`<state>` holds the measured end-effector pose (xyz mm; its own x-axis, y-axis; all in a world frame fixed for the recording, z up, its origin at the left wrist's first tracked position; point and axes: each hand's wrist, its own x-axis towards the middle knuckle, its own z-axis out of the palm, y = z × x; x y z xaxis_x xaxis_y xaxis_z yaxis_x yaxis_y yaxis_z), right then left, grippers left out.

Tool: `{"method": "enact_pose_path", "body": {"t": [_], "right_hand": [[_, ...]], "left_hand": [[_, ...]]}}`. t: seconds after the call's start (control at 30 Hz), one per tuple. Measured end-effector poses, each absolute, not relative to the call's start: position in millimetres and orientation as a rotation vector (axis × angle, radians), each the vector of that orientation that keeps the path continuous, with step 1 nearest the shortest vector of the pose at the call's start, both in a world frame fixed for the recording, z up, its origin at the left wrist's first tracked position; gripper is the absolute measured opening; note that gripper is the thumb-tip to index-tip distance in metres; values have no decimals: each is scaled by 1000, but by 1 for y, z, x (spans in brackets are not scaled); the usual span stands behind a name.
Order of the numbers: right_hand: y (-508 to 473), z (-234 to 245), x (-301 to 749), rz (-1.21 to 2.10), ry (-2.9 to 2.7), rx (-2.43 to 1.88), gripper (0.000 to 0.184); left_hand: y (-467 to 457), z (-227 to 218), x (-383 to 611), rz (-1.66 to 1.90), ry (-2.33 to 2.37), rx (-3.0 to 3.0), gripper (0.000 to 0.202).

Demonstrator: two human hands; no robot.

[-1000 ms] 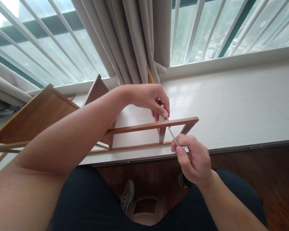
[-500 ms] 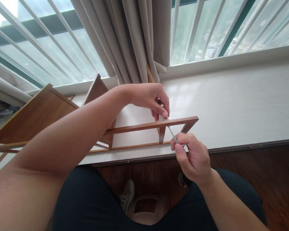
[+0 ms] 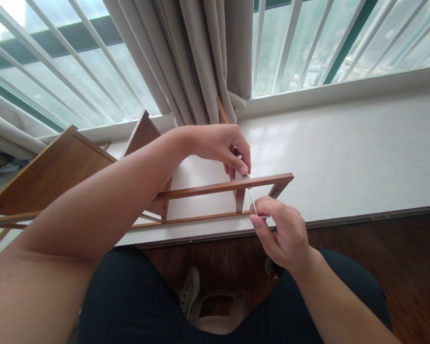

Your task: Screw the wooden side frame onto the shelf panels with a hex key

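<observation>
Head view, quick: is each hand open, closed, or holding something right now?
Left hand: closed, fingers curled beside the slim brown wooden rail; what it holds is mostly hidden.
Right hand: closed, holding a thin bent silver metal tool.

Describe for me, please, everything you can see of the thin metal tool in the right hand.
The metal tool is slim, silvery and bent like an L, resembling a hex key. Its straight shaft slants up and slightly left in the picture from the right hand, with its upper end at the near side of the wooden bar. Thumb and fingers grip it around the bend, partly hiding it. The tip is too small to tell its shape.
</observation>
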<state>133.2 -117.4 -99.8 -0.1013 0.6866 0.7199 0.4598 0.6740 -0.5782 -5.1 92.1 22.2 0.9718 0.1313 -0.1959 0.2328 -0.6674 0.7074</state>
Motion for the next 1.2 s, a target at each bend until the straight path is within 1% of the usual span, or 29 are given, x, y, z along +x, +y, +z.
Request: {"method": "enact_pose_path", "body": {"t": [0.47, 0.7, 0.93, 1.1, 1.2], "right_hand": [[-120, -98, 133, 142, -1715, -989, 5], [-120, -95, 133, 131, -1763, -1015, 19], [-121, -95, 133, 141, -1758, -1019, 18], [-122, -96, 132, 211, -1748, -1023, 24], [-122, -97, 131, 222, -1749, -1023, 24]], "left_hand": [[93, 21, -5, -147, 277, 2274, 22], [92, 22, -5, -154, 301, 2201, 22], [92, 22, -5, -156, 310, 2250, 20], [93, 21, -5, -196, 280, 2271, 20], [93, 21, -6, -189, 287, 2273, 21]]}}
